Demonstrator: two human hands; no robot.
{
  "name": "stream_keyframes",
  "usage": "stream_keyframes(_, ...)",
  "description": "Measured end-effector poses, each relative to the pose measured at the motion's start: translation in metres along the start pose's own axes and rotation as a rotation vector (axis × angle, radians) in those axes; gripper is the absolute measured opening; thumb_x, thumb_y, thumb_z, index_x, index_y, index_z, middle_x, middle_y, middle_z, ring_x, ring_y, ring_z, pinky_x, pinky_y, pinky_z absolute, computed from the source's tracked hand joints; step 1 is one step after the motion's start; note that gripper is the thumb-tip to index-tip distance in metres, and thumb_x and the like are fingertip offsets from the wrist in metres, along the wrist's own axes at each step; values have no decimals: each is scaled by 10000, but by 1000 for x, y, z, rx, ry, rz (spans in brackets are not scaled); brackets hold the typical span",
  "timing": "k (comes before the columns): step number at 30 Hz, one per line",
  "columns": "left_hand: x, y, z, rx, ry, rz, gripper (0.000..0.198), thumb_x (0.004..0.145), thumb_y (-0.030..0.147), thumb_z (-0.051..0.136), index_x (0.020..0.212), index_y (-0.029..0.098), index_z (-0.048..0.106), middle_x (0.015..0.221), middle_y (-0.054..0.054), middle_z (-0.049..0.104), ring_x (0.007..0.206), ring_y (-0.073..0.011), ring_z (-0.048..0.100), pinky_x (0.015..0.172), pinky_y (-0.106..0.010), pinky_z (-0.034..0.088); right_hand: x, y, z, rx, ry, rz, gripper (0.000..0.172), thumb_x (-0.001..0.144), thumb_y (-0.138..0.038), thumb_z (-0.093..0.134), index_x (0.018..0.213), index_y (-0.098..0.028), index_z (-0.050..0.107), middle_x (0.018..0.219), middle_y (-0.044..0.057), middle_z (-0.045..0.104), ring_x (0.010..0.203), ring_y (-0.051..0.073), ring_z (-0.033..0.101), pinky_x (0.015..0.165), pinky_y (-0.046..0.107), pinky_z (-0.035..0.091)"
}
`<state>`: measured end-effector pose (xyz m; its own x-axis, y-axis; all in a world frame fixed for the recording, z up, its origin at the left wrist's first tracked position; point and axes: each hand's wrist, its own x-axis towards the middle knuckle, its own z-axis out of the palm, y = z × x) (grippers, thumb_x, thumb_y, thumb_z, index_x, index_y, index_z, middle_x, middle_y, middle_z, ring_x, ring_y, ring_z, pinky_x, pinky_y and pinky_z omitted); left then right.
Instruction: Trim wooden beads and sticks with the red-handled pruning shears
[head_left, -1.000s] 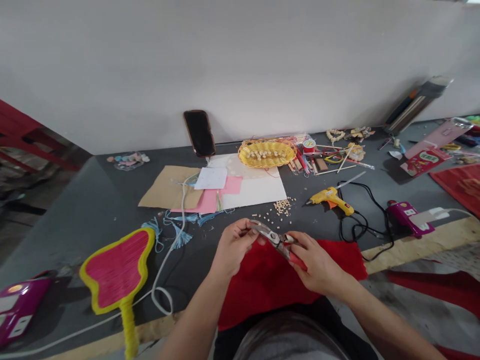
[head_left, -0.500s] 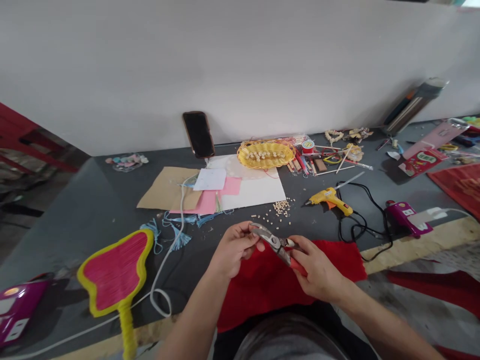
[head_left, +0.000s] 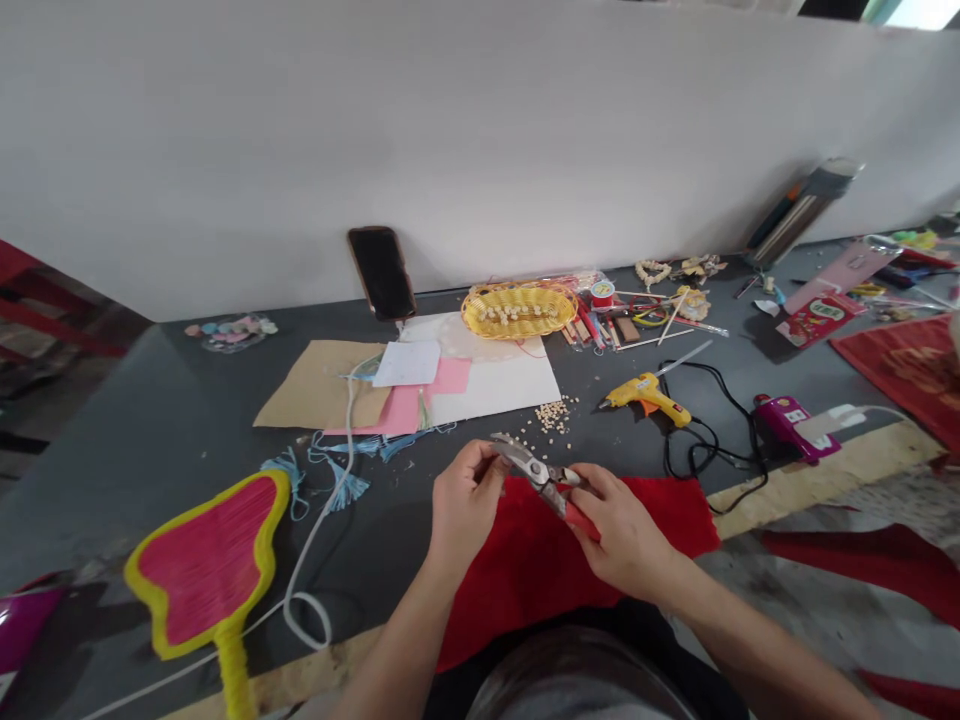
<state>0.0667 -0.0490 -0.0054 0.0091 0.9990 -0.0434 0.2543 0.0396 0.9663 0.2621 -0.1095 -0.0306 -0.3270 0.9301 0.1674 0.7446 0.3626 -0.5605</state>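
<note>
Over a red felt cloth (head_left: 577, 570), my right hand (head_left: 622, 530) grips the red handles of metal-jawed pliers or snips (head_left: 541, 480). My left hand (head_left: 465, 505) pinches near the tool's steel jaws, its fingers partly hiding them. Whether a small item sits in the jaws is too small to tell. A scatter of small wooden beads (head_left: 553, 418) lies on the grey table (head_left: 172, 440) just beyond my left hand.
A yellow glue gun (head_left: 645, 395) and its black cord lie to the right. Farther back are a woven yellow basket (head_left: 519, 310), a propped phone (head_left: 382, 272), papers and craft sticks. A pink-and-yellow fan (head_left: 206, 565), blue tassels (head_left: 345, 490) and a white cord (head_left: 315, 560) lie left.
The whole table scene has shifted left in the picture as my head turned. My hands stay on the tool, which has tilted only slightly.
</note>
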Motion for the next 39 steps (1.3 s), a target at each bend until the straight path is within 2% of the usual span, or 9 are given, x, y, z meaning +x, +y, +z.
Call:
stream_keyframes(3,0,-2,0,-24,15,4,116,779,282,633,717,188,663,519,27,531,512,-129,463,488,-214,317,0,-2,-5,-10,-30,-3,209,832,-100,551,1011,-192,605,1228,135,546,1152,276,521,961,445,488)
stream_keyframes(9,6,-10,-5,-278,-177,-168,156,731,308,670,762,157,641,555,2,618,414,-70,340,409,-189,208,1,1,-16,-76,-104,-29,224,841,-137,573,1049,-204,625,1286,119,528,1164,269,506,960,448,475)
stream_keyframes(15,6,-3,-10,-408,-267,-316,217,656,312,718,726,147,594,473,3,590,360,-32,244,388,-176,126,0,4,-14,-47,-101,-65,242,796,-76,547,1000,-178,630,1271,138,522,1139,273,513,941,447,482)
stream_keyframes(18,6,-3,-9,-414,-292,-329,204,659,301,708,727,141,602,469,6,582,355,-26,227,388,-180,121,-3,6,-6,17,-77,-83,240,772,-48,533,956,-176,619,1245,146,527,1136,271,521,939,433,490)
stream_keyframes(23,3,-10,-3,-376,-257,-294,188,710,316,670,740,144,599,503,6,595,363,-36,235,391,-192,142,-6,10,5,114,-54,-72,298,738,0,500,945,-188,601,1152,122,561,1084,244,555,936,395,505)
stream_keyframes(29,1,-12,-1,-161,-116,-99,153,780,302,623,775,156,666,562,17,575,457,-80,393,462,-201,297,-3,10,6,34,-35,-58,260,805,-60,522,1017,-190,600,1237,135,544,1152,277,527,977,451,482)
stream_keyframes(35,3,-11,-11,-382,-302,-313,193,731,333,648,767,148,606,509,-1,608,356,-38,221,393,-200,147,-1,7,-3,-28,-112,-113,230,859,-106,503,1050,-184,603,1351,141,506,1203,292,497,988,498,465)
stream_keyframes(39,5,-10,-15,-433,-344,-354,220,694,335,685,765,148,594,494,-3,608,343,-26,199,388,-195,122,-1,7,-3,-12,-98,-113,280,813,-69,517,1051,-189,605,1309,140,524,1172,289,513,966,489,481)
